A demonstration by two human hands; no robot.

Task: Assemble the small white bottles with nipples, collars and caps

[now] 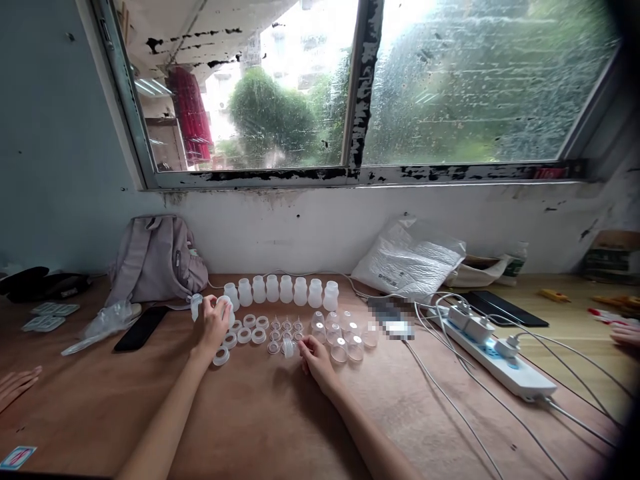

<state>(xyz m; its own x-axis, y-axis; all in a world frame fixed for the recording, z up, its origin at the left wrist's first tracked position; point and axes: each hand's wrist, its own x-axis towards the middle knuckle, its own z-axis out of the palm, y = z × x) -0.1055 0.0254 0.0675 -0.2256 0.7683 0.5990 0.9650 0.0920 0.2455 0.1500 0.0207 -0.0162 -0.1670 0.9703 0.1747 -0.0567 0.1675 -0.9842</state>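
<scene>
A row of small white plastic bottles (280,290) stands on the brown table (260,413) below the window. In front of them lie white rings (245,333), small clear valves (286,327) and clear domed caps (345,337). My left hand (213,325) is closed around a white bottle (226,303) at the left end of the row. My right hand (314,357) rests on the table, its fingers pinching a small clear ribbed piece (289,347) by the valves.
A grey backpack (155,260) leans at the back left, a black phone (141,328) beside it. A white bag (410,257) lies at the back. A white power strip (493,357) with chargers and cables sits right. Other people's hands show at the left edge (17,385) and right edge (625,333).
</scene>
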